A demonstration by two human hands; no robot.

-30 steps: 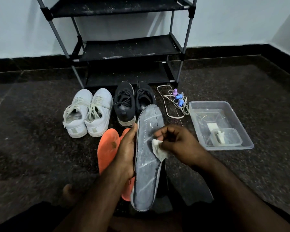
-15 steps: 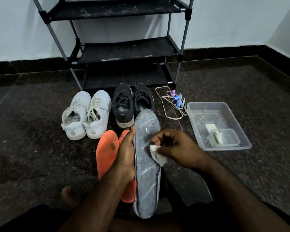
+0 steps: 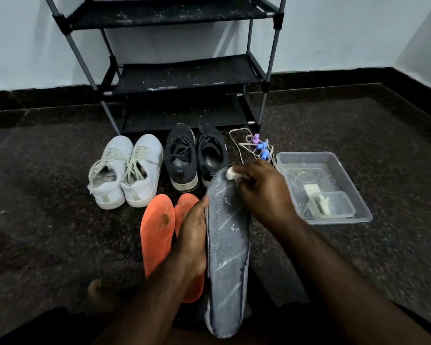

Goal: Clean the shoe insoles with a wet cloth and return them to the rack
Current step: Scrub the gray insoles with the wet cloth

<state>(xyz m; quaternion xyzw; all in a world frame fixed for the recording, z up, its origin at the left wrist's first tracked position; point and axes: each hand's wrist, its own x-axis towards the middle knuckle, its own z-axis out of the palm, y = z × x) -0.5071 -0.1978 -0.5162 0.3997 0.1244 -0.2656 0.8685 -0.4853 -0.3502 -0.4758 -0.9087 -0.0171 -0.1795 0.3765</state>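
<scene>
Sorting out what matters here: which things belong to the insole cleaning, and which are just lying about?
In the job: grey insole, white cloth, left hand, right hand, orange insoles, shoe rack, clear water tub.

Lying about: white sneakers, black sneakers, cord with coloured clips.

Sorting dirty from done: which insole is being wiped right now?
The grey insole, held by the left hand while the right hand rubs its toe; both orange insoles lie untouched.
</scene>
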